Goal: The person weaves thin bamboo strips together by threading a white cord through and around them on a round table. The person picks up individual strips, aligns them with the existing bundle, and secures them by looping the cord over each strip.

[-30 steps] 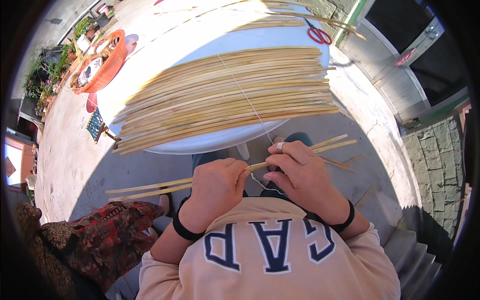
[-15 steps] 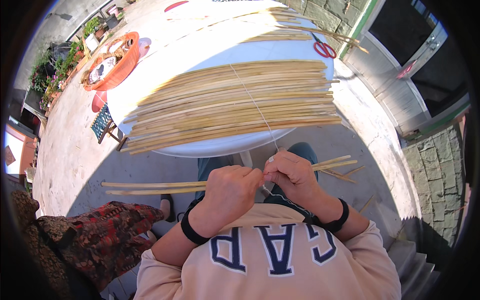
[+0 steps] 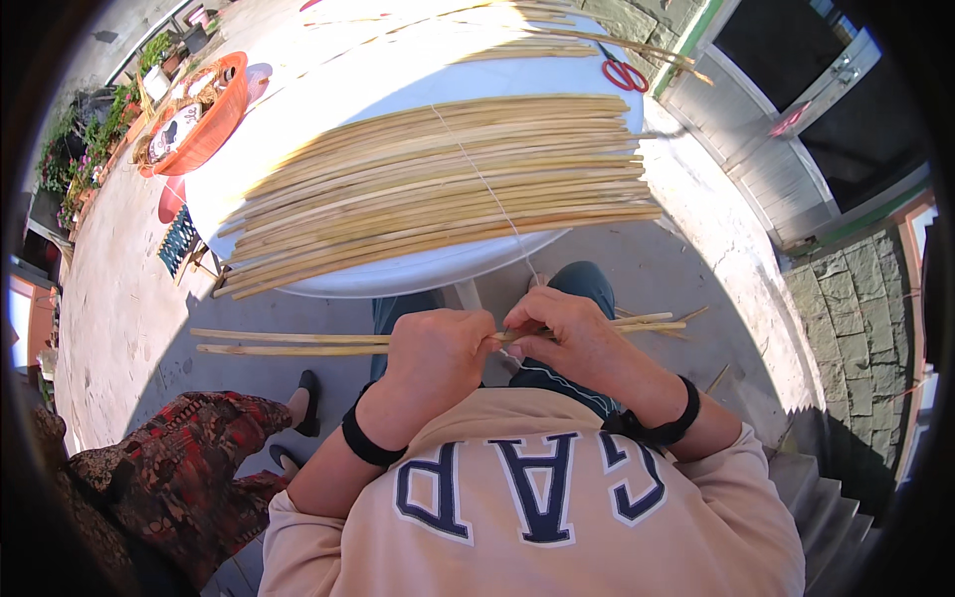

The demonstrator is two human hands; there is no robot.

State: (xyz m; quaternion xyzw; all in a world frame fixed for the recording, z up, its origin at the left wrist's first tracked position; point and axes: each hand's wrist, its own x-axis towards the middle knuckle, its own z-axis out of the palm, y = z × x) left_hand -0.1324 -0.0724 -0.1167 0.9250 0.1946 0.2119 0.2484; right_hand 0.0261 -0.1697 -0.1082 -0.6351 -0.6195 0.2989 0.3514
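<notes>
Two long pale stalks (image 3: 288,343) lie crosswise above my lap, passing under both of my hands. My left hand (image 3: 435,353) is closed around them, its thumb and fingertips near the middle. Close beside it, my right hand (image 3: 569,336) pinches thumb and fingers together at the stalks and a thin white string (image 3: 489,189). The string runs from my right fingers up over a mat of stalks (image 3: 448,189) laid side by side on the table. More string hangs below my hands over my lap. My fingers hide the exact spot where string and stalks meet.
The mat lies on a round white table (image 3: 398,279). Red-handled scissors (image 3: 624,75) and more loose stalks (image 3: 557,48) lie at its far side. An orange basket (image 3: 227,124) stands at the left. A person in a patterned skirt (image 3: 189,468) is close on my left.
The view has shifted, so the table sits slightly higher and further left. My right fingers have spread a little and moved onto the stalks, just apart from my left hand.
</notes>
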